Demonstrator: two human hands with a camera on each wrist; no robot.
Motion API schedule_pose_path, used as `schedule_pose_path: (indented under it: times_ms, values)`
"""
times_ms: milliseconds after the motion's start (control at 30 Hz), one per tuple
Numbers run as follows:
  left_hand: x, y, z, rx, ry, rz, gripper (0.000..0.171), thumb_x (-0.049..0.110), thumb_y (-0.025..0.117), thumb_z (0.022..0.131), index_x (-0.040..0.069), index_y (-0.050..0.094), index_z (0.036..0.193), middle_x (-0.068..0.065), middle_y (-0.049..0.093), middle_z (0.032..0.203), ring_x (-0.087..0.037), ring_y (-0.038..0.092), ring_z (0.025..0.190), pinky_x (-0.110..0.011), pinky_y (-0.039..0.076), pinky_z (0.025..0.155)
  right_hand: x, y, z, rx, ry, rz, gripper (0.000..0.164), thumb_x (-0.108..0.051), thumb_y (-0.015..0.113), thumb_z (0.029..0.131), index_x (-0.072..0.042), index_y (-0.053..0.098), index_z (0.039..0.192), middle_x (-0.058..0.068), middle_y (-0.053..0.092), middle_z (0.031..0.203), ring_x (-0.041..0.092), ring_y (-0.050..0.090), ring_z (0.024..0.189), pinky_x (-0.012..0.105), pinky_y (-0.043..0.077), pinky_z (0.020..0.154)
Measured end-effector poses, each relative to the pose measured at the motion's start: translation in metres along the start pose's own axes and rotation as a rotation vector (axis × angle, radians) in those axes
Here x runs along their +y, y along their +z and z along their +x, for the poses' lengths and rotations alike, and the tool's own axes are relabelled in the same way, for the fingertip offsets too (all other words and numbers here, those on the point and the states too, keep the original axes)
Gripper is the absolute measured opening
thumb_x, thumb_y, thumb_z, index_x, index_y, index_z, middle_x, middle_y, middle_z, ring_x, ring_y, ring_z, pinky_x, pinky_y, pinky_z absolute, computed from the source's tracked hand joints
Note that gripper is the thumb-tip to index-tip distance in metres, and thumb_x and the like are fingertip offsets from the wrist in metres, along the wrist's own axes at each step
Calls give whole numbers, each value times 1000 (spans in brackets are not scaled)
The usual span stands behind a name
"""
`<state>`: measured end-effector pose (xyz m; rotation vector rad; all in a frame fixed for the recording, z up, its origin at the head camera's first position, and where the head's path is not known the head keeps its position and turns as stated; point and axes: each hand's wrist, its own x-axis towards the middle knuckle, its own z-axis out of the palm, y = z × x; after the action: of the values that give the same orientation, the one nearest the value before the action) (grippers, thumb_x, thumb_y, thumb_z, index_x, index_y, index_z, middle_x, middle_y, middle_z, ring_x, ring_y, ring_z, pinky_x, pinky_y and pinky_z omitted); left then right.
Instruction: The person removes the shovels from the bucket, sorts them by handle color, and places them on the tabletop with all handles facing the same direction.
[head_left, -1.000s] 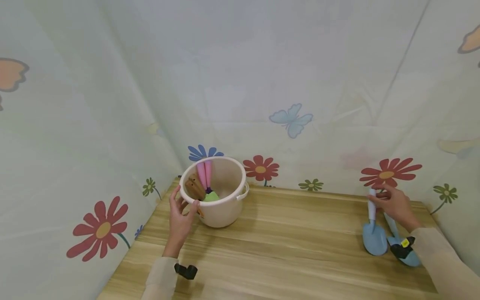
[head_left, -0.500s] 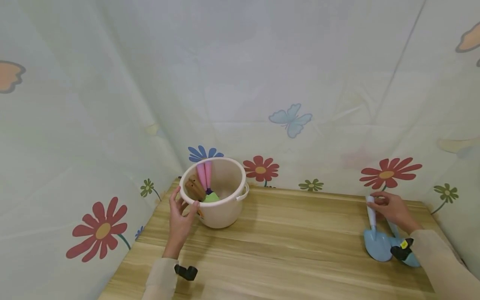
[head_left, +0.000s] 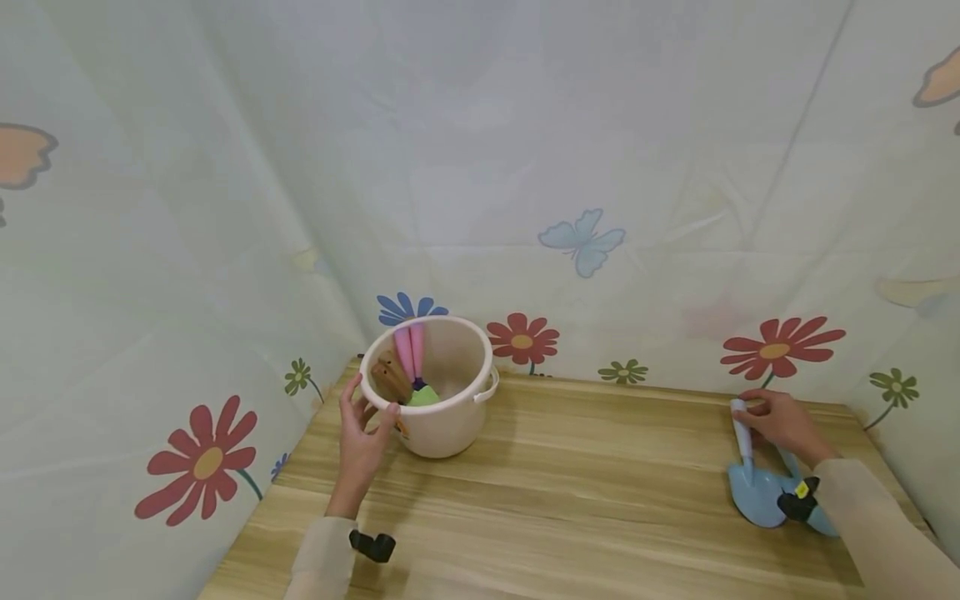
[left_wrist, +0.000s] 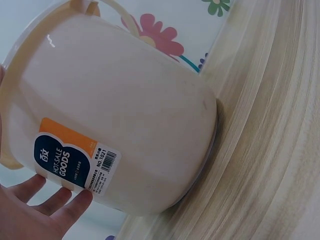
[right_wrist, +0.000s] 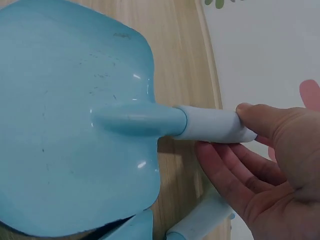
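Note:
My left hand (head_left: 362,446) grips the cream bucket (head_left: 448,431) at its left side, thumb and fingers spread along the rim. In the left wrist view, fingers (left_wrist: 75,207) press the bucket wall beside an orange and navy label (left_wrist: 70,157). At the right end of the table, my right hand (head_left: 783,427) pinches the pale handle of a blue hand shovel (right_wrist: 65,120) between thumb and fingers. The shovel's broad blade points toward me. A second shovel (right_wrist: 202,217) with a similar pale handle lies beneath and beside it, partly hidden.
Inside the bucket lean pink handles (head_left: 409,350), brown pieces (head_left: 390,377) and a green part (head_left: 423,394). The bucket's handle (head_left: 487,385) hangs at its right side. Behind the wooden table (head_left: 585,475) hangs a flowered curtain (head_left: 637,167).
The right hand has lowered the shovel's handle end slightly, and the blade has slid a little toward me, turning to overlap the other shovel. The left hand and bucket stay put.

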<state>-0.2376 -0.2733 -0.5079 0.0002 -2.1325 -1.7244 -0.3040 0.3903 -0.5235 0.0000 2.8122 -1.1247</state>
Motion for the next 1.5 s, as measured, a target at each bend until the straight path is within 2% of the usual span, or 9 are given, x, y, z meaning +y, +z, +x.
schedule_pose_path:
  times_ms: [267, 533, 633, 900, 1167, 1267, 1400, 1500]
  values:
    - [0, 1, -2, 12, 27, 11, 78, 26, 71, 98, 32, 24, 160, -13, 42, 157, -34, 48, 136, -21, 52, 89, -10, 0, -1, 0, -39, -83, 53, -13, 70, 98, 21, 47, 131, 36, 66, 104, 25, 69, 73, 39, 61, 65]
    - [1, 1, -2, 14, 36, 27, 78, 27, 71, 98, 32, 23, 160, -12, 41, 158, -34, 48, 136, -41, 52, 96, -16, 0, 0, -26, -24, -148, 51, -15, 70, 98, 20, 50, 129, 31, 66, 100, 22, 66, 70, 35, 57, 63]
    - [1, 0, -2, 13, 38, 27, 79, 27, 71, 99, 32, 23, 160, -13, 41, 158, -34, 48, 136, -44, 52, 97, -17, 1, 2, -26, -27, -183, 50, -15, 70, 98, 19, 51, 129, 30, 66, 99, 22, 64, 69, 35, 55, 63]
    - [2, 0, -3, 15, 26, 16, 78, 27, 71, 98, 34, 23, 160, -13, 41, 158, -34, 48, 136, -26, 53, 89, -16, 1, 5, -28, -48, -210, 48, -13, 69, 97, 20, 52, 127, 23, 66, 91, 21, 62, 67, 35, 52, 60]
    - [0, -1, -4, 16, 27, 25, 80, 26, 72, 98, 34, 23, 160, -15, 41, 158, -35, 48, 136, -23, 52, 90, -14, 1, 6, -40, -55, -203, 50, -13, 69, 97, 20, 51, 128, 28, 66, 96, 21, 63, 69, 36, 54, 62]
    - [0, -1, -3, 15, 29, 20, 79, 27, 72, 98, 34, 23, 160, -14, 41, 158, -34, 48, 136, -36, 53, 95, -14, 0, 5, -50, -47, -194, 52, -14, 69, 97, 21, 49, 130, 27, 66, 95, 20, 63, 68, 36, 54, 62]
    - [1, 0, -2, 6, 26, 5, 79, 28, 71, 99, 34, 22, 160, -15, 39, 159, -36, 46, 138, -57, 47, 102, -15, -1, 4, -60, -47, -184, 55, -13, 69, 97, 22, 46, 131, 29, 66, 97, 21, 64, 68, 36, 55, 63]
    - [1, 0, -1, -1, 21, 2, 80, 29, 70, 99, 34, 20, 161, -16, 37, 161, -38, 44, 140, -62, 46, 102, -17, -3, 4, -64, -57, -176, 55, -13, 69, 97, 22, 45, 132, 34, 65, 102, 23, 66, 71, 39, 58, 65]
